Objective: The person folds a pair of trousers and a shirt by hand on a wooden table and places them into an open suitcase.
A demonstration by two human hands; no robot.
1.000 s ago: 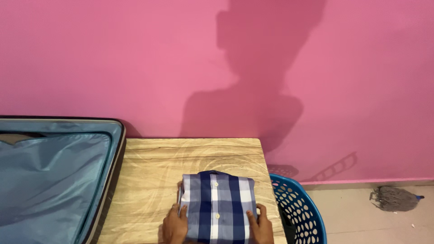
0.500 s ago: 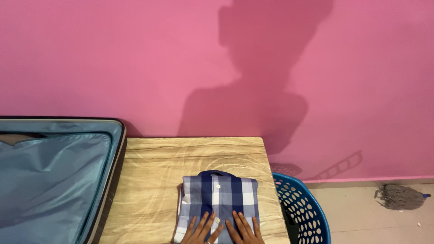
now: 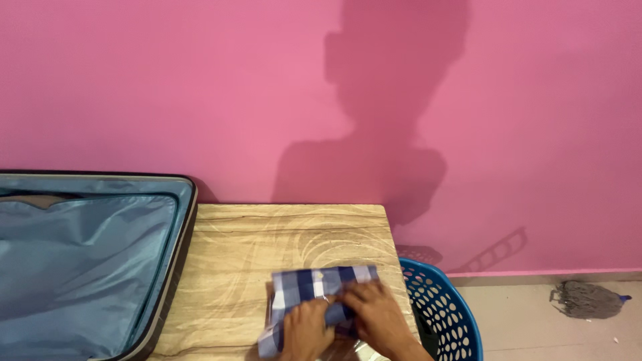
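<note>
Both hands lying on folded checked shirt (image 3: 314, 284) at near edge of bench (image 3: 234, 247): left hand (image 3: 305, 331) curling fingers over cloth, right hand (image 3: 378, 314) pressing flat from right. Shirt's long axis running left-right; open suitcase (image 3: 80, 261) lying left of hands.

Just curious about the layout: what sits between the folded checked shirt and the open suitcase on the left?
Nothing: only bare wooden table top separates the checked shirt from the open blue-lined suitcase, as the head view shows. Both hands rest on the shirt.
</note>
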